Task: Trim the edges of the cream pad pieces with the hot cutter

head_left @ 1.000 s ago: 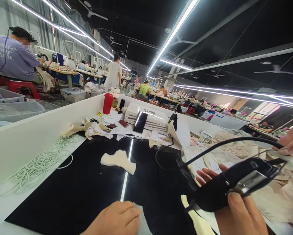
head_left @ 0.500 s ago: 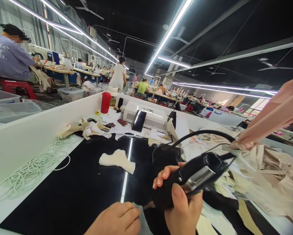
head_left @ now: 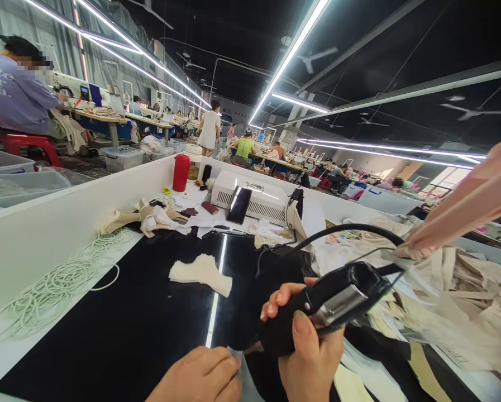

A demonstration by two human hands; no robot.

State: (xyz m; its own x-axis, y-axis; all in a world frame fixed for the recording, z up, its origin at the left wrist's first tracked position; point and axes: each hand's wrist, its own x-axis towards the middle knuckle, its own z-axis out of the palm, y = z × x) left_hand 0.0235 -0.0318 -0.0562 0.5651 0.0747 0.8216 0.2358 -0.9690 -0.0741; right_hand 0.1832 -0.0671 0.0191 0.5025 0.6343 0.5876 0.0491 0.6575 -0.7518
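Observation:
My right hand (head_left: 306,349) grips a black corded hand tool (head_left: 325,304) with a metal plate on its side, held tilted over the black mat (head_left: 128,324). The tool's black cable (head_left: 342,230) arcs up and back to the right. At the bottom edge, my left hand (head_left: 197,377) lies with fingers curled, pressing a pale grey piece of fabric (head_left: 239,371) onto the mat. A cream fabric piece (head_left: 200,273) lies alone further out on the mat.
Another person's pink-sleeved arm (head_left: 463,206) reaches in from the right over a heap of cream fabric pieces (head_left: 463,290). White cord coils (head_left: 53,290) lie left. A white machine (head_left: 250,202), red bottle (head_left: 181,173) and scraps sit at the back. Other workers sit at tables beyond.
My right hand brought the black tool in from the right to the middle of the mat, then stayed. The other person's arm reached in from the right. My left hand kept still.

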